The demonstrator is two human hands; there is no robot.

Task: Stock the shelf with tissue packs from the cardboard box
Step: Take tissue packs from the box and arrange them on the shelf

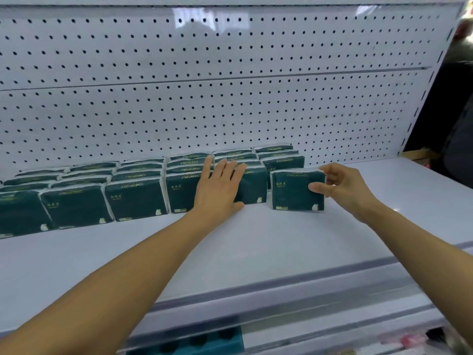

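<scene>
Dark green tissue packs (135,198) stand upright in several rows along the back of the white shelf (256,242), running from the far left to the middle. My left hand (220,185) lies flat, fingers spread, against the front packs of the middle rows. My right hand (343,187) pinches the right edge of one upright tissue pack (294,192), which stands on the shelf just right of the rows and in front of a shorter row. The cardboard box is out of view.
A white pegboard back wall (230,98) rises behind the packs. The shelf's front lip with a clear price rail (281,290) runs below my arms. A lower shelf holds teal packaging (199,342). Dark shapes lie beyond the shelf's right end (455,119).
</scene>
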